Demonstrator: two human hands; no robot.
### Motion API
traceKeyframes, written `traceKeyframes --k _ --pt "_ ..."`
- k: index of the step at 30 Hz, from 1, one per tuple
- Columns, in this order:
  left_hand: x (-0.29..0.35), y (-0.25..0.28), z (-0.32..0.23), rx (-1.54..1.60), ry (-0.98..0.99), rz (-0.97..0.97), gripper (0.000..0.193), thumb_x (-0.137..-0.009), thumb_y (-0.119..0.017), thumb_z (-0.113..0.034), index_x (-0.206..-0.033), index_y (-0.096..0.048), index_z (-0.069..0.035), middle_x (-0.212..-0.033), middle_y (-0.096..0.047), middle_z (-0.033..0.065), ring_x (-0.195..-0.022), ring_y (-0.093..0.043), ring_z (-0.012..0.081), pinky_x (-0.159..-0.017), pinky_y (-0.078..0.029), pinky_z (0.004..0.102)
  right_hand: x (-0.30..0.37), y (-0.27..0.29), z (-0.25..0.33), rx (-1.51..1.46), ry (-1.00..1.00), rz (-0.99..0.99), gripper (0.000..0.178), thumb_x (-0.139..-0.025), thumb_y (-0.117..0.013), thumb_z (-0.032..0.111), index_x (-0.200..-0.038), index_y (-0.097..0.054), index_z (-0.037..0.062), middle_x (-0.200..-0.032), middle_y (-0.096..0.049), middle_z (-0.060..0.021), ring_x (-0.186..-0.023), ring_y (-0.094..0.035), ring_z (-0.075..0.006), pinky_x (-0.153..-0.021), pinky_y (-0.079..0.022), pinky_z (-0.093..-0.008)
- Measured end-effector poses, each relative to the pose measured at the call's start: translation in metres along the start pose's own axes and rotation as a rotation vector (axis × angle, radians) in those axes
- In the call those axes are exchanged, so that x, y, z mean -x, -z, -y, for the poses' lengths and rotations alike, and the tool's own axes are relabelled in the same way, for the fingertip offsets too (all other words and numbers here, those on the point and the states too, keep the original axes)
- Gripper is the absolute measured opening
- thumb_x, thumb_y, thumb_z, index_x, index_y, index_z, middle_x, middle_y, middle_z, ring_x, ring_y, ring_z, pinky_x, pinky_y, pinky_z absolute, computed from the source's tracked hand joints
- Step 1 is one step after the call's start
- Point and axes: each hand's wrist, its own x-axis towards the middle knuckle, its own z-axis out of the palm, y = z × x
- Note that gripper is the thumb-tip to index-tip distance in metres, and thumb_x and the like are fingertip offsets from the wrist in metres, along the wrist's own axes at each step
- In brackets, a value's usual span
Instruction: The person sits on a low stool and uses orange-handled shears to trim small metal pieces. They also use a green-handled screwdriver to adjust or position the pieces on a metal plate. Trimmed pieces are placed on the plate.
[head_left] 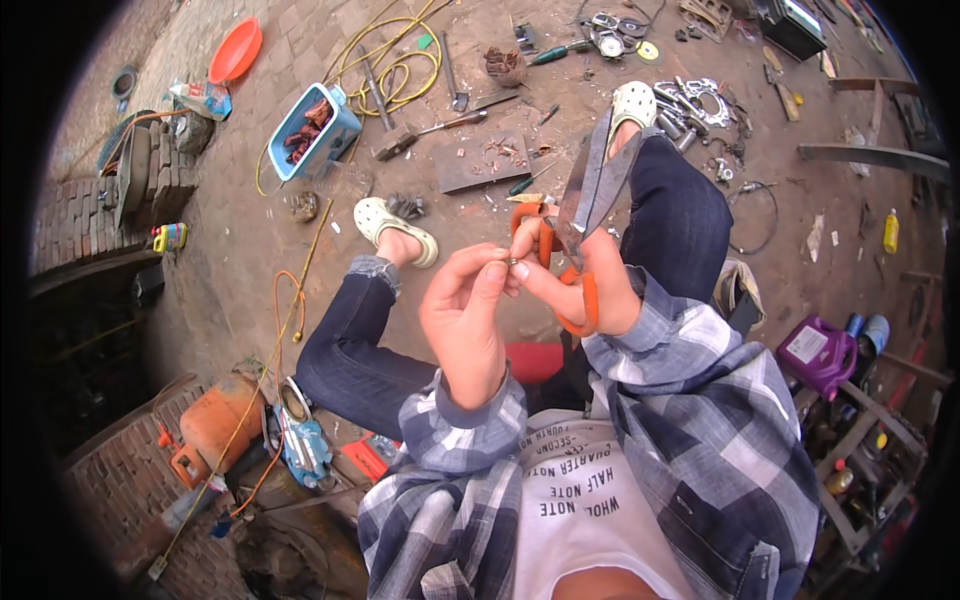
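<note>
- In the head view, near the middle of the frame, a small metal piece [512,262] sits at the fingertips of both hands; it is too small to make out clearly.
- The left hand [463,325] has its thumb and forefinger pressed together, pinching the piece from the left.
- The right hand [612,282] pinches at the same piece from the right with thumb and forefinger.
- Large scissors [592,190] with orange handles hang about the right hand, blades apart and pointing to the top of the frame.
- Above the hands, a flat metal plate [460,178] with copper-coloured scraps on it lies on the floor [780,215], a screwdriver [520,186] near its lower right corner and a hammer [398,146] at its upper left.
- Upper left of the frame: a blue bin [338,152] holding reddish-brown pieces, a coiled yellow hose [437,62] beyond it, and an orange bowl [234,54] farther out.
- Upper right: a cluster of metal parts [708,102] near one clog [634,105].
- Right side: a yellow bottle [890,232] and, lower, a purple jug [818,357].
- Lower left: an orange gas cylinder [222,420].
</note>
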Motion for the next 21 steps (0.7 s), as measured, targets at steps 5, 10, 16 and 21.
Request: traceKeyframes --k 5,10,16,21 --pt "0.005 -0.005 -0.001 -0.335 -0.282 -0.053 0.012 -0.084 -0.062 0.005 -0.095 -0.064 0.004 -0.092 -0.063 0.0092 -0.076 -0.059 0.0138 -0.068 -0.049 0.0238 0.002 0.001 0.001 0.051 -0.016 -0.032 0.017 -0.083 -0.064 0.004 -0.096 -0.055 -0.0007 -0.088 -0.058 -0.0043 -0.080 -0.056 -0.0092 -0.072 -0.048 -0.0251" --pt "0.008 -0.003 -0.004 -0.670 -0.533 -0.072 0.015 -0.082 -0.062 0.009 -0.096 -0.064 0.005 -0.093 -0.063 0.0105 -0.081 -0.061 0.0154 -0.070 -0.050 0.0248 0.003 0.001 0.009 0.113 -0.010 -0.002 0.015 -0.082 -0.064 0.008 -0.093 -0.058 0.0000 -0.086 -0.058 -0.0050 -0.080 -0.054 -0.0097 -0.075 -0.045 -0.0265" --pt "0.010 0.000 -0.003 -0.513 -0.412 -0.027 0.017 -0.082 -0.062 0.010 -0.098 -0.064 0.005 -0.094 -0.062 0.0108 -0.083 -0.062 0.0162 -0.073 -0.052 0.0256 0.003 0.004 0.010 0.080 -0.021 0.015 0.012 -0.082 -0.062 0.009 -0.090 -0.059 0.0005 -0.086 -0.057 -0.0044 -0.080 -0.051 -0.0102 -0.076 -0.043 -0.0277" --pt "0.013 -0.004 -0.006 -0.426 -0.345 -0.038 0.023 -0.073 -0.066 0.014 -0.094 -0.064 0.006 -0.092 -0.063 0.0136 -0.081 -0.062 0.0185 -0.071 -0.051 0.0266 0.005 0.004 0.007 0.019 -0.046 0.032 0.013 -0.081 -0.062 0.010 -0.090 -0.059 0.0004 -0.085 -0.056 -0.0035 -0.078 -0.050 -0.0103 -0.074 -0.041 -0.0271"
